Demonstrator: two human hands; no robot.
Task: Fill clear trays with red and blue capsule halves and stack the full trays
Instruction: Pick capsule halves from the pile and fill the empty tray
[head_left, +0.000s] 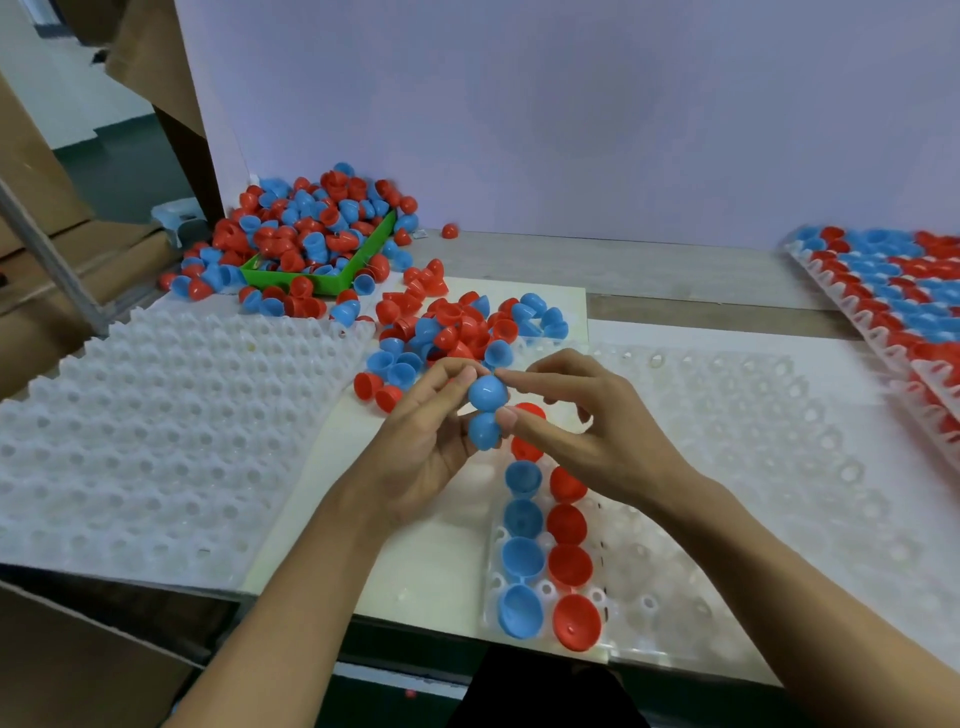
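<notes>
Blue capsule halves, two (487, 410), pinched betw. both hands above clear tray (727, 467) at worktop front edge: L hand (426, 426) fingers curled round them, R hand (576, 410) thumb and forefinger on upper half. Tray's left columns hold blue halves (522, 561) and red halves (569, 564). Loose pile (457, 327) mid-worktop; green bin (337, 278) back-left corner; filled trays (893, 291) right edge; empty tray stack (156, 441) left.

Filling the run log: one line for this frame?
left hand: holds two blue capsule halves | right hand: pinches upper half | clear tray: two started columns, blue/red | filled trays: far right
</notes>
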